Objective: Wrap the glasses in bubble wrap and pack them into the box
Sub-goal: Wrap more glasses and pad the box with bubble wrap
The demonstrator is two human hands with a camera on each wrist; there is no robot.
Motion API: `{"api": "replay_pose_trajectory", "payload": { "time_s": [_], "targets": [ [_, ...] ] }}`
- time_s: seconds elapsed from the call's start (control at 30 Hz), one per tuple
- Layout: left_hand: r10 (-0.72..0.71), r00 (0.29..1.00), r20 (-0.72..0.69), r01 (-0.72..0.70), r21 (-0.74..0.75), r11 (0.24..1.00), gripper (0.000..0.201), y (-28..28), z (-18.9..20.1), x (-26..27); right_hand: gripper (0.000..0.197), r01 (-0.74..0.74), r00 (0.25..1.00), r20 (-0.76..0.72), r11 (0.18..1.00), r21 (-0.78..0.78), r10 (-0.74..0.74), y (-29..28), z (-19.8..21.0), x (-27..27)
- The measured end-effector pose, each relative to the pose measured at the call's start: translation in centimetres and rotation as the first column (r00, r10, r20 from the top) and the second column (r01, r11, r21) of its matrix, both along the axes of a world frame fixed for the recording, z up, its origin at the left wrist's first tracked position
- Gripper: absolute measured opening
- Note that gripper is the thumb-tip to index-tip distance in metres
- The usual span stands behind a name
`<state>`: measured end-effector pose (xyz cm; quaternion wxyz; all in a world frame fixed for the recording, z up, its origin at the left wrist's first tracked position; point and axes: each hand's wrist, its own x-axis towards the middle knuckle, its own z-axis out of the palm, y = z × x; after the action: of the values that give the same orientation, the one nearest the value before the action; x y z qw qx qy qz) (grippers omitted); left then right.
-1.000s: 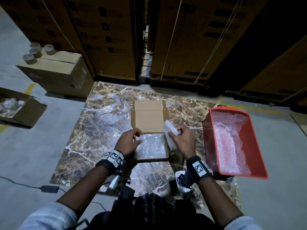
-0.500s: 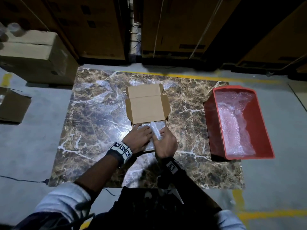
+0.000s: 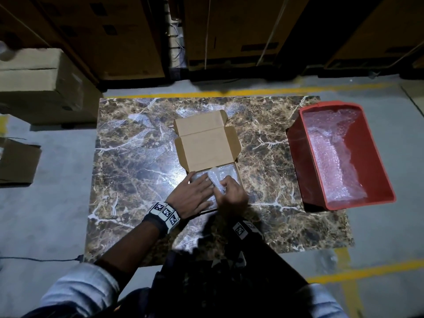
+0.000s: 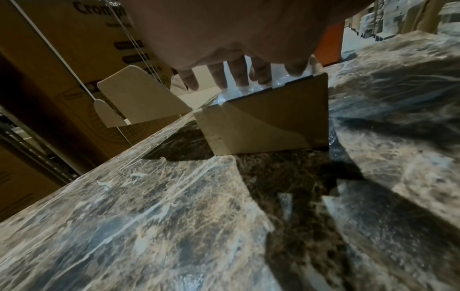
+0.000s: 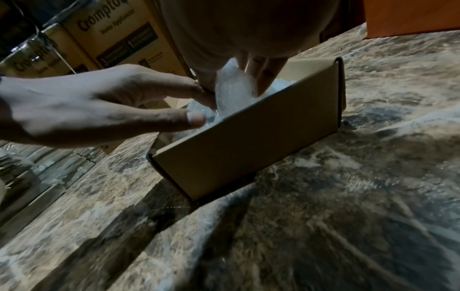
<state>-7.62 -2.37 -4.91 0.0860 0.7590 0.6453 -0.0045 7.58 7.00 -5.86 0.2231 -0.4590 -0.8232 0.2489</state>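
Observation:
A small cardboard box stands open on the marble slab, its lid folded back. Bubble-wrapped bundles fill its near half. My left hand lies flat with straight fingers on the wrapped contents at the box's left side. My right hand grips a bubble-wrapped glass and holds it down into the box beside the left hand. In the right wrist view its fingers pinch the wrapped glass above the box's front wall, and the left hand touches it from the left.
A red bin holding loose bubble wrap sits on the slab's right end. Cardboard cartons stand on the floor to the left, with another carton nearer. Tall stacked cartons wall off the back. A cable runs along the floor.
My right hand has brought the wrapped glass from the box's right edge down into the box. My left hand has gone from curled at the box's edge to flat on the contents.

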Motion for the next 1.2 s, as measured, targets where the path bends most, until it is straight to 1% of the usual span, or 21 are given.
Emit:
{"api": "replay_pose_trajectory", "payload": {
  "time_s": [0.07,0.27,0.3,0.37,0.43,0.47,0.5,0.53,0.6,0.63,0.67,0.7,0.77,0.8,0.83,0.9,0.93,1.0,1.03,1.1,1.2],
  "targets": [
    [0.002,1.000,-0.003,-0.002,-0.007,1.000,0.046,0.1,0.2,-0.1,0.026,0.001,1.000,0.012,1.000,-0.019,-0.001,0.1,0.0,0.0],
    [-0.006,0.997,0.077,0.005,0.014,1.000,0.040,0.4,0.2,-1.1,0.022,-0.039,0.995,0.088,0.998,-0.047,0.043,0.4,-0.6,-0.2],
    [0.000,0.996,0.093,-0.001,0.011,1.000,0.040,0.4,0.1,-1.3,0.021,-0.033,0.991,0.124,0.990,-0.139,0.050,0.5,-0.7,-0.3],
    [0.001,0.993,0.116,-0.002,0.001,1.000,0.041,0.3,-0.3,-1.3,0.016,-0.033,0.975,0.195,0.932,-0.362,0.110,0.9,-0.9,-0.5],
    [0.002,0.989,0.149,-0.001,-0.013,1.000,0.042,0.3,-0.3,-1.4,0.014,-0.048,0.968,0.202,0.905,-0.422,0.146,1.2,-1.2,-0.5],
    [0.032,0.980,0.198,-0.030,-0.012,0.999,0.041,0.3,0.0,-1.3,0.014,-0.066,0.964,0.210,0.912,-0.405,0.163,1.3,-1.4,-0.4],
    [0.086,0.958,0.273,-0.087,-0.008,0.996,0.038,0.3,0.3,-1.3,0.013,-0.088,0.961,0.217,0.934,-0.348,0.172,1.2,-1.4,-0.4],
    [0.152,0.919,0.363,-0.159,-0.009,0.987,0.032,0.3,0.8,-1.2,0.015,-0.129,0.968,0.183,0.967,-0.221,0.171,1.1,-1.5,-0.3],
    [0.271,0.820,0.504,-0.304,-0.018,0.953,0.018,0.4,1.2,-1.0,0.035,-0.254,0.954,0.165,0.967,0.000,0.250,0.8,-2.2,0.2],
    [0.308,0.784,0.539,-0.357,-0.015,0.934,0.017,0.5,1.4,-0.9,0.043,-0.251,0.956,0.175,0.966,0.068,0.236,0.8,-2.4,0.3],
    [0.329,0.765,0.553,-0.382,-0.021,0.924,0.024,0.6,1.3,-1.0,0.048,-0.231,0.960,0.187,0.967,0.107,0.209,0.8,-2.3,0.2],
    [0.331,0.764,0.553,-0.375,-0.038,0.926,0.034,0.9,1.0,-1.2,0.047,-0.210,0.963,0.198,0.970,0.119,0.184,0.7,-1.9,0.2],
    [0.298,0.815,0.498,-0.291,-0.093,0.952,0.048,1.8,0.7,-1.5,0.033,-0.196,0.952,0.254,0.977,0.086,0.169,0.6,-1.2,0.1],
    [0.268,0.858,0.439,-0.235,-0.127,0.964,0.052,2.3,0.8,-1.6,0.024,-0.191,0.938,0.304,0.980,0.049,0.168,0.6,-0.8,0.0],
    [0.230,0.904,0.360,-0.184,-0.157,0.970,0.054,2.9,1.0,-1.7,0.021,-0.183,0.923,0.346,0.983,0.006,0.170,0.6,-0.4,-0.1],
    [0.132,0.978,0.162,-0.109,-0.141,0.984,0.049,3.8,1.7,-1.8,0.030,-0.198,0.891,0.401,0.977,-0.081,0.214,0.1,-0.2,-0.2],
    [0.078,0.995,0.067,-0.069,-0.121,0.990,0.046,4.1,1.9,-1.9,0.034,-0.210,0.882,0.412,0.974,-0.091,0.228,-0.2,-0.1,-0.1],
    [-0.030,0.998,-0.061,0.024,-0.106,0.994,0.040,4.4,2.1,-2.1,0.036,-0.220,0.883,0.410,0.973,-0.068,0.228,-0.6,0.1,0.0],
    [-0.064,0.994,-0.088,0.054,-0.109,0.993,0.037,4.4,2.2,-2.4,0.036,-0.220,0.890,0.400,0.974,-0.049,0.221,-0.6,0.0,0.2],
    [-0.085,0.990,-0.116,0.072,-0.113,0.991,0.035,4.4,2.2,-2.8,0.035,-0.233,0.887,0.405,0.972,-0.022,0.222,-0.5,-0.1,0.5],
    [-0.067,0.991,-0.114,0.055,-0.106,0.993,0.036,4.5,2.3,-3.1,0.034,-0.249,0.877,0.420,0.968,-0.013,0.231,-0.4,-0.4,0.7]
  ]
}}
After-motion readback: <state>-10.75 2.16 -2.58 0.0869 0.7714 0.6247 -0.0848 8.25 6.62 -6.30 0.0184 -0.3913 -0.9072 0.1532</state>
